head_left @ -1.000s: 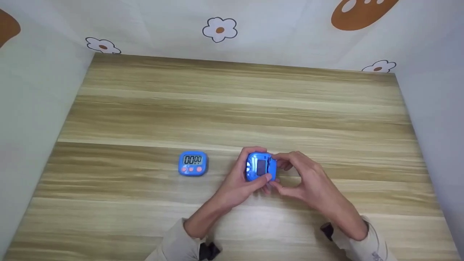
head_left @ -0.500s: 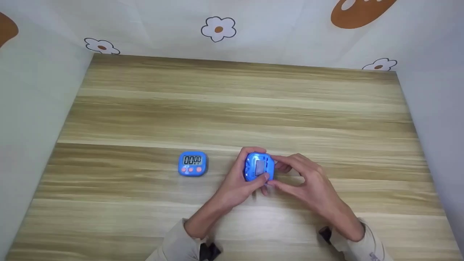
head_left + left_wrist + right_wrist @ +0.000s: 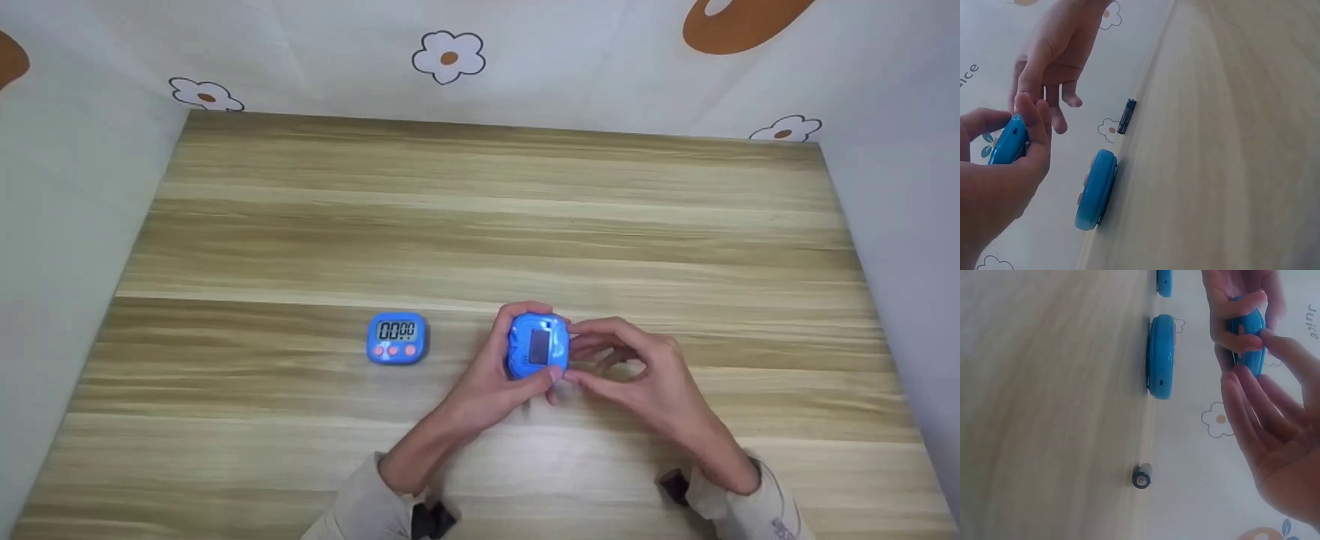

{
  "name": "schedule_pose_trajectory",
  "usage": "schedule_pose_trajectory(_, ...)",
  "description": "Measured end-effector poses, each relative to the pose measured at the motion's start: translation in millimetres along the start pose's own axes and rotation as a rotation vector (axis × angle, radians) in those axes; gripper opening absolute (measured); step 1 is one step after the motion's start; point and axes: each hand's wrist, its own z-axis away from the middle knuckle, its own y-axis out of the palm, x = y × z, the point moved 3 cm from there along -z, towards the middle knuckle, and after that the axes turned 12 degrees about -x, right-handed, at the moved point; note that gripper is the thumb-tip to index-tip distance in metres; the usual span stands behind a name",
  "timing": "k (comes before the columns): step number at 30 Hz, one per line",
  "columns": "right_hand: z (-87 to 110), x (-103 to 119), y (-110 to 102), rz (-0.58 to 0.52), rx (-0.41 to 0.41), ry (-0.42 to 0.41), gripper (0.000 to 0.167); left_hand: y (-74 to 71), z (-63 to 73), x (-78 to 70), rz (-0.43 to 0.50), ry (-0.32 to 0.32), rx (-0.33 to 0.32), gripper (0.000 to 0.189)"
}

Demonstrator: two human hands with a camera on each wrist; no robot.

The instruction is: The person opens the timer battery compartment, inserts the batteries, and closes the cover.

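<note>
My left hand (image 3: 491, 390) grips a blue digital timer (image 3: 539, 347) above the table, thumb along its lower edge and fingers round the far side. Its back faces up, showing a dark rectangle. With thumb and index finger, my right hand (image 3: 645, 375) pinches the timer's right edge. The left wrist view shows the held timer (image 3: 1009, 140) edge-on between my fingers. Below the hands, another blue timer (image 3: 1161, 357) and a small battery (image 3: 1143, 476) rest on the table; the head view hides both.
To the left of my hands, a further blue timer (image 3: 397, 339) with pink buttons lies face up, its display reading 00 00. The wood-grain table (image 3: 480, 210) ends at a pale wall (image 3: 570, 67) printed with flowers.
A dark gap and raised blue piece showed at the held timer's right side one second ago; now that side looks flush. My right-hand fingers have shifted slightly along the edge.
</note>
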Motion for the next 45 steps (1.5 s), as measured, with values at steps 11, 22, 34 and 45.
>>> schedule_pose_trajectory(11, 6.3, -20.1, -0.6, -0.081, 0.006, 0.170, 0.044, 2.3, 1.2, 4.2, 0.007, 0.004, 0.030, 0.075)
schedule_pose_trajectory(22, 2.1, -32.0, -11.4, 0.098, 0.180, 0.010, 0.061, -3.4, 0.8, 2.8, -0.165, -0.060, -0.016, 0.078)
schedule_pose_trajectory(34, 5.2, -34.1, -8.8, 0.222, 0.201, -0.103, 0.069, -6.4, 0.9, 0.2, -0.384, 0.004, 0.052, 0.085)
schedule_pose_trajectory(45, 6.4, -38.1, -9.1, 0.273, 0.166, -0.063, 0.065, -7.6, -0.4, -1.7, -0.477, 0.070, 0.017, 0.075)
